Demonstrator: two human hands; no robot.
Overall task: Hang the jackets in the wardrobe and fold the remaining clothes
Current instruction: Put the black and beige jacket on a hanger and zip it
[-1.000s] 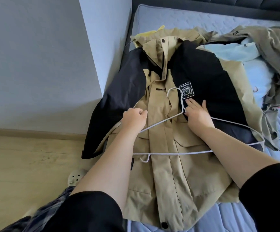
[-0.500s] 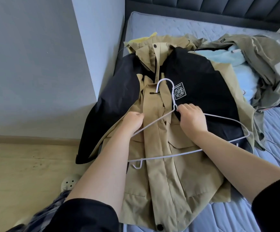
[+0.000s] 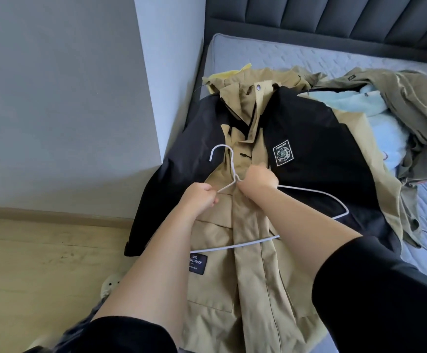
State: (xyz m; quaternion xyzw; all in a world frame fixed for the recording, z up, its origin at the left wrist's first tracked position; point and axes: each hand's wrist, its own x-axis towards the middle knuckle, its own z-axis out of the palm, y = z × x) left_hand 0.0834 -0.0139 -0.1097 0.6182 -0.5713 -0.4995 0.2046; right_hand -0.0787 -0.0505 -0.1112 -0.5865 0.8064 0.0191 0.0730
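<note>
While the tan and black jacket [image 3: 255,250] lies spread with its front up on the bed [image 3: 283,57], filling the middle of the frame, a white wire hanger [image 3: 316,193] rests on top of its chest. The left hand [image 3: 201,197] is curled around the hanger's left shoulder wire, just below the neck. The right hand [image 3: 257,180] is also curled, and it grips the hanger at the base of the hook, close beside the left hand. The hook points to the upper left of the frame. At the upper right of the frame an olive jacket [image 3: 411,103] lies crumpled over a light blue garment [image 3: 375,123]. A wooden floor [image 3: 41,256] shows at the lower left.
</note>
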